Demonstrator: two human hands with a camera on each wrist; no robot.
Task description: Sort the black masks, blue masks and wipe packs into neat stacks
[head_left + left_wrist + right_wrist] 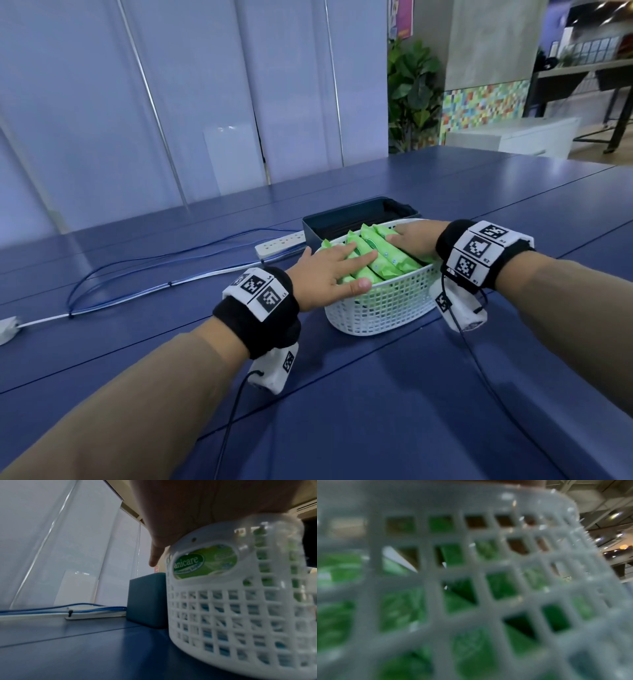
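Standing on edge in a white lattice basket [383, 308], bright green wipe packs [380, 262] are pressed from above by flat, spread fingers of the left hand [329, 274] and right hand [416, 240].

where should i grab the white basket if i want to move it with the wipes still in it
Take the white basket by its two short ends, one of your hands per side, fingers in the oval handle cutout below the rim. The green wipe packs stand packed to the rim, so a level two-sided lift is probably safest.
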